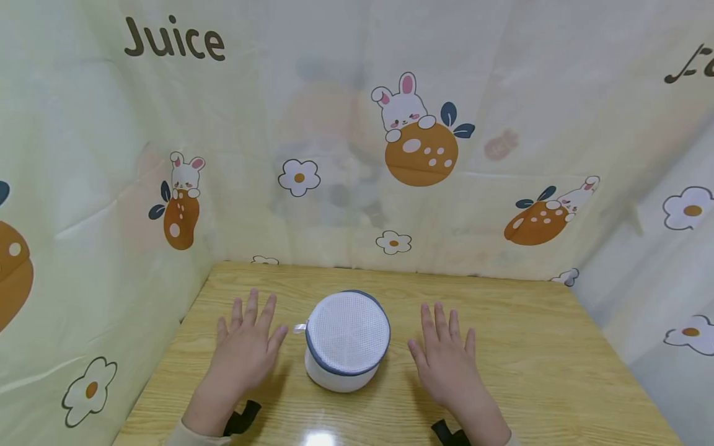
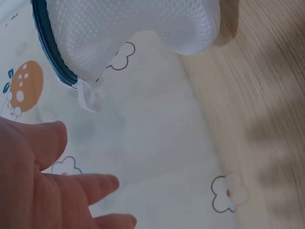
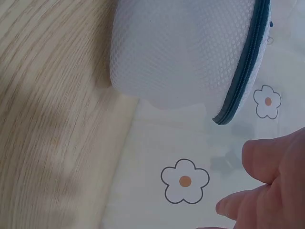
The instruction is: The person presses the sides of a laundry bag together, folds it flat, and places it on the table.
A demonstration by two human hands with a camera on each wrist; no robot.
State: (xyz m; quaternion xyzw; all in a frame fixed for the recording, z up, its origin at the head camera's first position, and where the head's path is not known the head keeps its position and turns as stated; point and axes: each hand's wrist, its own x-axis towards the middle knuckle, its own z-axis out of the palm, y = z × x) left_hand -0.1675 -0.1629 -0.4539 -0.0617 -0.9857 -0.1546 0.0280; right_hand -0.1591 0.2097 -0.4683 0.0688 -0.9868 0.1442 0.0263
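A round white mesh laundry bag point(image 1: 348, 334) stands on the wooden table between the two hands. A dark blue zipper point(image 3: 243, 67) runs around its top edge, and a small white fabric tab point(image 2: 88, 97) sticks out on its left side. To the left of the bag, my left hand point(image 1: 245, 347) is spread with straight fingers, its thumb pointing at the tab. On the other side my right hand point(image 1: 446, 359) is held out flat, fingers straight, apart from the bag. Neither hand holds anything.
The wooden table point(image 1: 535, 359) reaches back to a printed curtain point(image 1: 334, 124) with rabbits, oranges and flowers, which also encloses both sides. Black straps point(image 1: 242, 418) are worn at the wrists.
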